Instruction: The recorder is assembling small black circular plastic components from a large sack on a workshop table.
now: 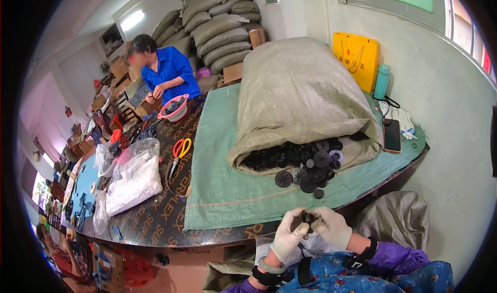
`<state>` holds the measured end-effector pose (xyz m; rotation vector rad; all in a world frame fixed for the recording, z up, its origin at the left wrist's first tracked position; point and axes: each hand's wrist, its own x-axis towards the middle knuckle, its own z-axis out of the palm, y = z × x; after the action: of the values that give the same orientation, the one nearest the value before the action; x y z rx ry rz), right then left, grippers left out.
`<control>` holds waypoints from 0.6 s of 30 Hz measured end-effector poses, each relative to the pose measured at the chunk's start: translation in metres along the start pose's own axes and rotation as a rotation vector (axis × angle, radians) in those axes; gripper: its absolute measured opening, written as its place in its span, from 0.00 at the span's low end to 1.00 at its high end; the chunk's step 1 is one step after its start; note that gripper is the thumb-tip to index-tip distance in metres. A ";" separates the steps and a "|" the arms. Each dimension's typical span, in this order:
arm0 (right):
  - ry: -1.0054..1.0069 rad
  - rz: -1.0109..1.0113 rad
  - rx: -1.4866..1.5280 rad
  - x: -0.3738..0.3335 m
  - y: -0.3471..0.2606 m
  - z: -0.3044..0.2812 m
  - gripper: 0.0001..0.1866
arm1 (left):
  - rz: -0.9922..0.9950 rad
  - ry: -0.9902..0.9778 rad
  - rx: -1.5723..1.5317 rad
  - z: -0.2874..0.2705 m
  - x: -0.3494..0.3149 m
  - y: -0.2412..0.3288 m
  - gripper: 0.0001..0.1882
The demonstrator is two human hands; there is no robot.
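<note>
Hands (288, 236) (332, 228), nearly closed, pinch small dark parts (308, 218).

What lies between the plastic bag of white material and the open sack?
Scissors on the dark tabletop, then green sheet, in the head view.

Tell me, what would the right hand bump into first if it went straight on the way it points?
The right hand points leftward and away, so past the small dark piece held between the hands it would most likely meet the left hand first; exact depth is hard to judge.
</note>
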<state>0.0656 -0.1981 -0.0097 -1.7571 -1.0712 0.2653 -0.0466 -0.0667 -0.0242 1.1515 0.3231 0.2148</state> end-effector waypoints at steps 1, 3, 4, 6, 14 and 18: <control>0.068 -0.260 -0.135 0.004 0.007 0.003 0.25 | 0.058 -0.031 -0.006 0.001 0.001 -0.002 0.31; -0.155 0.159 0.106 0.005 0.012 -0.005 0.24 | 0.494 0.086 0.607 0.005 0.009 -0.002 0.31; -0.266 0.372 0.227 0.004 0.013 -0.008 0.24 | 0.709 0.145 0.913 0.007 0.011 -0.004 0.31; -0.079 0.101 0.067 0.003 0.008 -0.003 0.22 | 0.284 0.007 0.252 0.006 0.009 -0.014 0.30; -0.188 0.388 0.043 0.023 0.017 -0.024 0.12 | 0.552 0.133 0.933 0.016 0.017 0.002 0.24; 0.016 -0.039 -0.408 0.038 0.030 -0.022 0.12 | 0.646 0.351 0.975 0.007 0.051 0.006 0.14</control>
<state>0.1174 -0.1860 -0.0135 -2.0902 -1.2079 0.0048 0.0035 -0.0537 -0.0232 2.1775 0.3634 0.9016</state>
